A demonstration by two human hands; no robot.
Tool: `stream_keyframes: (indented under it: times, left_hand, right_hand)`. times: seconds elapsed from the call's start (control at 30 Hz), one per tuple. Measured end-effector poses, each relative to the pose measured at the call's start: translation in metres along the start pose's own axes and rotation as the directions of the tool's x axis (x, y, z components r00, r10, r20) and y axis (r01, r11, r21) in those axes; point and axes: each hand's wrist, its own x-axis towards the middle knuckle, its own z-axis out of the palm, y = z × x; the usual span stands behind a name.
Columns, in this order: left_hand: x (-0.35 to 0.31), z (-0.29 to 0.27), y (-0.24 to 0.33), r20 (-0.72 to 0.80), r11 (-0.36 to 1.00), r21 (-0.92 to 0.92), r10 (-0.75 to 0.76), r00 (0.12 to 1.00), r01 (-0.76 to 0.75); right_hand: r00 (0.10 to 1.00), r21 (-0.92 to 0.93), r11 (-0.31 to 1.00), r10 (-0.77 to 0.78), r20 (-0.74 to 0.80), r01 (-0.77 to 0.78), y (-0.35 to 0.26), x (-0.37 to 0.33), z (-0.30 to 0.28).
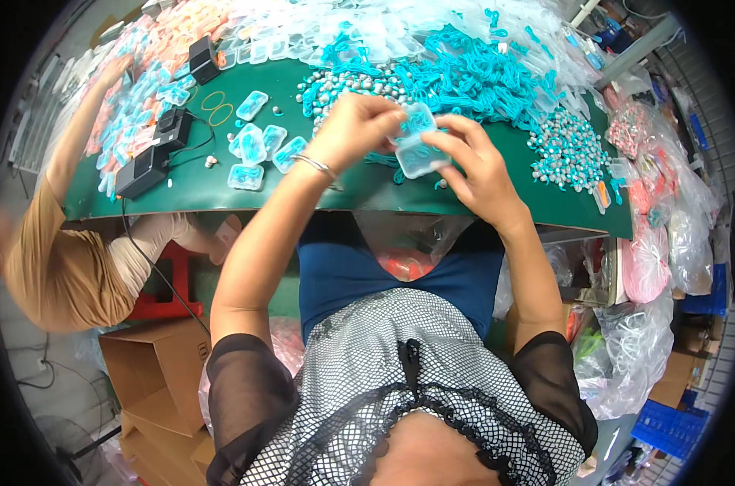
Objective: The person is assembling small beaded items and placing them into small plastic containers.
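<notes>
Above the near edge of the table I hold a small clear plastic case (421,155), its lid hinged open. A teal cord (418,120) lies coiled in its far half. My left hand (357,134) is closed, thumb and fingers pinched at the case's left side; the fingertips are partly hidden. My right hand (482,172) grips the right side of the case between thumb and fingers. Left of my left wrist lie several closed cases (246,176) with teal cords inside. Beyond my hands spreads a big heap of teal cords (481,77).
On the green table (197,182) are grey-and-teal bead piles (570,150), yellow rubber bands (217,108), black boxes (143,172) with a cable, and many clear cases (302,36) behind. A co-worker's arm (80,134) reaches in at left. Cardboard boxes (153,364) stand below; plastic bags (655,259) crowd the right.
</notes>
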Motion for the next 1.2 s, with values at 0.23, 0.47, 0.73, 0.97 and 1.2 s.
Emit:
stream_keyframes:
  times: [0.23, 0.47, 0.73, 0.97, 1.2]
  left_hand:
    - [0.0, -0.024, -0.015, -0.192, 0.766, 0.626, 0.332, 0.923, -0.145]
    - [0.012, -0.125, -0.053, -0.312, 0.345, 0.899, 0.075, 0.947, 0.269]
    - [-0.003, -0.093, -0.026, -0.34, 0.684, 0.726, 0.267, 0.902, 0.071]
    - [-0.069, 0.064, -0.031, -0.269, 0.968, 0.209, 0.194, 0.943, -0.14]
    - [-0.073, 0.099, -0.036, -0.239, 0.802, 0.571, 0.368, 0.899, -0.176]
  right_hand:
    - [0.996, -0.161, 0.983, 0.091, -0.012, -0.092, 0.02, -0.067, -0.036]
    - [0.961, -0.232, 0.932, 0.272, -0.052, -0.276, 0.036, -0.087, -0.036]
    - [0.958, -0.208, 0.935, 0.281, -0.061, -0.288, 0.038, -0.09, -0.04]
    - [0.967, -0.236, 0.939, 0.228, -0.112, -0.249, 0.028, -0.076, -0.044]
    - [0.981, -0.223, 0.956, 0.193, -0.022, -0.193, 0.013, -0.065, -0.032]
